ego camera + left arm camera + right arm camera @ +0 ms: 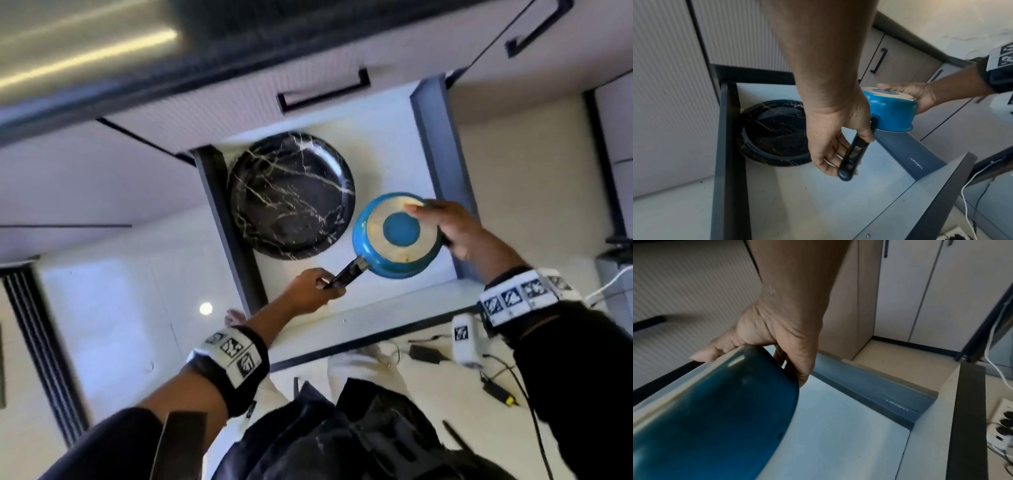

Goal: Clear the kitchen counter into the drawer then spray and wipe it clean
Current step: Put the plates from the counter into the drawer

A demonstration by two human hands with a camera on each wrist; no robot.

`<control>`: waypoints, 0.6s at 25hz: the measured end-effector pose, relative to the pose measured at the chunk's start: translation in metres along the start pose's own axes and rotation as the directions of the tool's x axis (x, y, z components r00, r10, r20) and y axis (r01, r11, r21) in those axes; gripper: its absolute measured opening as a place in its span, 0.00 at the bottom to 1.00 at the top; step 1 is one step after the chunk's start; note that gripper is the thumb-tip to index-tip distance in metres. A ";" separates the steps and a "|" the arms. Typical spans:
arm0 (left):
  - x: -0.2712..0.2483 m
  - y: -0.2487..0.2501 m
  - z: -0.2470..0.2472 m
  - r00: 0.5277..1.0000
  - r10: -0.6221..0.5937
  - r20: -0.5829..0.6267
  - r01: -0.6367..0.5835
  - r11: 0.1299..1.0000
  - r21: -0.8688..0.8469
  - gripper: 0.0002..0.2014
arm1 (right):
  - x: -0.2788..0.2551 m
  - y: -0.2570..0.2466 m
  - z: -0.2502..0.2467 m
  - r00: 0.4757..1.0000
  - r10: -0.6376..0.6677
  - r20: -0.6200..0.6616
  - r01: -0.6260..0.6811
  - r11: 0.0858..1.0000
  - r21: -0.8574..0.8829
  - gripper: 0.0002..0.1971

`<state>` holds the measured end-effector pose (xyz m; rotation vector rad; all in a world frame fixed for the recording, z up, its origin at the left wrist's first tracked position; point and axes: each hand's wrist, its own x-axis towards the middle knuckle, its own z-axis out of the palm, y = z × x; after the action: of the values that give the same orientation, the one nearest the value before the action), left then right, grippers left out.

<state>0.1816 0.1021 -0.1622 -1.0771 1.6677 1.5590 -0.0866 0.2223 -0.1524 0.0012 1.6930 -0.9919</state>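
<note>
The person stood over the open drawer (442, 144) with the blue saucepan (397, 236) turned bottom-up, held just above the drawer's pale floor. The left hand (313, 291) was curled round the pan's dark handle (851, 155), while the right hand (459, 233) cupped the far side of the body, thumb on the base and fingers down the wall. Two hands made sense to me: the handle alone would let the pan swing, and the second hand steadied it for a quiet landing. It was upside down, I guessed, to store it with the inside kept clean. The black marbled plate (291, 195) already lay flat against the drawer's left wall, so the pan was aimed at the bare space to its right, close beside it but not touching. The clearing stage looked well underway; spraying and wiping remained.
</note>
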 end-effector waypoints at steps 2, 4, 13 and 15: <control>0.016 -0.016 0.012 0.997 -0.055 0.048 0.060 0.991 -0.122 0.22 | 0.017 0.015 -0.009 1.000 0.008 0.030 -0.007 0.999 -0.042 0.13; 0.027 -0.033 0.014 0.993 -0.114 0.025 0.117 0.984 -0.131 0.23 | 0.035 0.023 -0.019 1.000 -0.018 0.019 0.020 0.994 -0.110 0.15; 0.041 -0.056 -0.028 0.989 -0.142 -0.045 0.142 0.990 -0.019 0.21 | 0.088 0.039 -0.017 0.997 -0.057 0.060 0.071 0.959 -0.273 0.38; 0.040 -0.057 -0.030 0.988 -0.144 -0.065 0.142 0.989 -0.030 0.21 | 0.093 0.037 -0.014 0.999 -0.028 0.044 0.041 0.948 -0.315 0.44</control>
<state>0.2145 0.0674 -0.2210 -1.2458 1.5808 1.4703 -0.1163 0.2112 -0.2485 -0.2578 1.8047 -0.7312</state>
